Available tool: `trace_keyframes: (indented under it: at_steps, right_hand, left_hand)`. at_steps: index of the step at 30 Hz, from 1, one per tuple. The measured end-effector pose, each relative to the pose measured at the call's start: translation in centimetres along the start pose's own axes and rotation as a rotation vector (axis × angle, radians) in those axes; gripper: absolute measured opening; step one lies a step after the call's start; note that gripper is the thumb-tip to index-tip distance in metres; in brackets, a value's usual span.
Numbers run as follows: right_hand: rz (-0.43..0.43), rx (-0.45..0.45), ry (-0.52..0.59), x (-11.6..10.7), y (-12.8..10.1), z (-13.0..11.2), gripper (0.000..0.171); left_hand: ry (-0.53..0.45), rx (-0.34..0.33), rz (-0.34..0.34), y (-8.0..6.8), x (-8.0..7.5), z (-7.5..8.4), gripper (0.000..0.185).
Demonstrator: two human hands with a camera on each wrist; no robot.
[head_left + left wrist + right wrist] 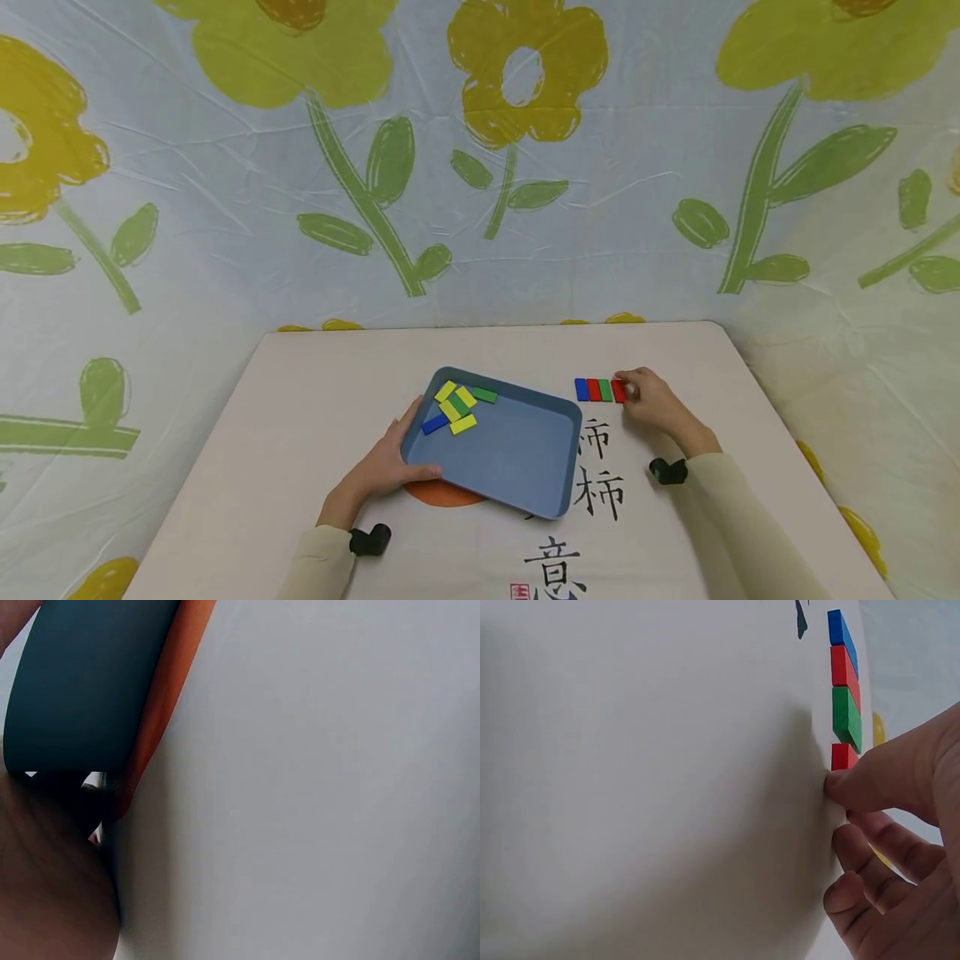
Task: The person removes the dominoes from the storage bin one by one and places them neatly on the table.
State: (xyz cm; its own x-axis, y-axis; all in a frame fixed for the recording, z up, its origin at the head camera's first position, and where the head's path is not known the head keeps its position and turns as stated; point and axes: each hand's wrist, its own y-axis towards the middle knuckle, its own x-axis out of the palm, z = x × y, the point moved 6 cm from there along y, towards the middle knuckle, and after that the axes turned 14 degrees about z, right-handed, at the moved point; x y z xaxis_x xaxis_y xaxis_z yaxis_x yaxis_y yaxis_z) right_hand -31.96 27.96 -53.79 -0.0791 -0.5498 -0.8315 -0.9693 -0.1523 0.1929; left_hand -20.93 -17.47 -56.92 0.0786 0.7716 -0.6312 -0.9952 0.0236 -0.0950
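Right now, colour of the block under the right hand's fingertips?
Red. The block touched by the right hand ends the row beside the green block; head view shows it best.

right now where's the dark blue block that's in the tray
In the head view the dark blue block lies in the tray, at its far-left end beside the yellow blocks, near the left hand.

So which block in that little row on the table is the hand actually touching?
The red block at the row's right end; the right hand pinches it. The blue, other red and green blocks lie untouched.
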Motion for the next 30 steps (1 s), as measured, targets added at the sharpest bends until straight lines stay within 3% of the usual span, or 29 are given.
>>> trace_keyframes:
  at_steps: [30]
  right_hand:
    - [0.010,0.013,0.037,0.31,-0.14,-0.52,0.052]
  left_hand:
    - [0.003,-0.007,0.008,-0.26,-0.11,0.28,0.116]
